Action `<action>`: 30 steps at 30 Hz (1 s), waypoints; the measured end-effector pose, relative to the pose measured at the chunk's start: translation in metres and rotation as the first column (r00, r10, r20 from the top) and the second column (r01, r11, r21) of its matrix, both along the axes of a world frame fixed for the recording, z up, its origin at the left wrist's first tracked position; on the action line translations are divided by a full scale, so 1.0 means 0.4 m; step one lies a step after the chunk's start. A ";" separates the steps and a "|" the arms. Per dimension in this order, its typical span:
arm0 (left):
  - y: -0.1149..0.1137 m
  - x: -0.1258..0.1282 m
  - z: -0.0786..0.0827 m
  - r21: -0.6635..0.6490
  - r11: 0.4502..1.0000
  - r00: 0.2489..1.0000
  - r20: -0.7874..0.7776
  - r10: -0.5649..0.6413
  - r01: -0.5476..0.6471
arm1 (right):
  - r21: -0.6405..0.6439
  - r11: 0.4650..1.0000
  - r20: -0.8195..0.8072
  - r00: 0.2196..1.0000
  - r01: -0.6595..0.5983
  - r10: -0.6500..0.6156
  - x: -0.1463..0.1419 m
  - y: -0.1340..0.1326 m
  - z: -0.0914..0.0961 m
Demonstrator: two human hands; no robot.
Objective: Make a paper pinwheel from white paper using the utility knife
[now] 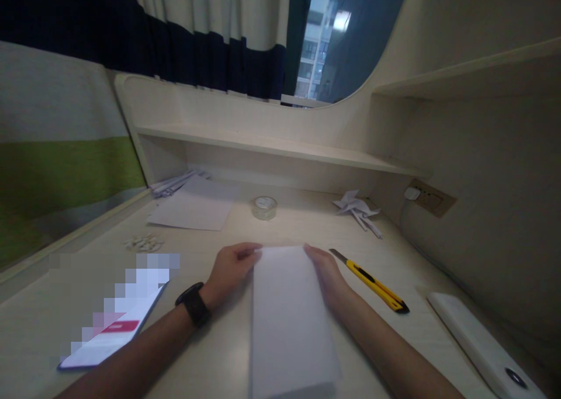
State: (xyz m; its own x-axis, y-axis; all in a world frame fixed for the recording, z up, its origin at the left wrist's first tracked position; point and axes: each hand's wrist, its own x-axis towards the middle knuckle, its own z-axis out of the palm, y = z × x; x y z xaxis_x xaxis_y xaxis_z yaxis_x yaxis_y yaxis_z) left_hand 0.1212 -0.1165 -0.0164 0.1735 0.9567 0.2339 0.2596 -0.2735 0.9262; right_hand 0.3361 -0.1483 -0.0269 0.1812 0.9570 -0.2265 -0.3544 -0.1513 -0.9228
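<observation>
A folded sheet of white paper [289, 317] lies lengthwise on the desk in front of me, its near end slightly raised. My left hand [234, 270], with a dark watch on the wrist, grips the paper's far left corner between thumb and fingers. At the far right corner, my right hand [326, 270] holds the paper's edge, its fingers partly hidden behind the sheet. Just right of that hand lies a yellow utility knife [372, 282] with its blade extended. Beyond the paper stands a roll of clear tape [264, 207].
A sheet of blank paper [197, 203] and paper strips lie back left. Small pale pieces [144, 243] sit near a lit tablet [118, 323]. Paper pinwheels [357, 209] rest back right. A white device [477, 340] lies at right, below a wall socket [432, 197].
</observation>
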 end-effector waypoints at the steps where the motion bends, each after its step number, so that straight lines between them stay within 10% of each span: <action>1: 0.000 -0.001 0.004 -0.003 1.000 1.000 -0.001 0.004 -0.004 | -0.011 1.000 -0.027 0.999 -0.027 0.026 0.001 -0.001 0.003; 30: 0.006 -0.007 -0.020 0.085 0.995 0.990 -0.128 0.067 -0.057 | 0.151 0.982 0.187 0.972 0.114 -0.142 0.009 0.001 -0.016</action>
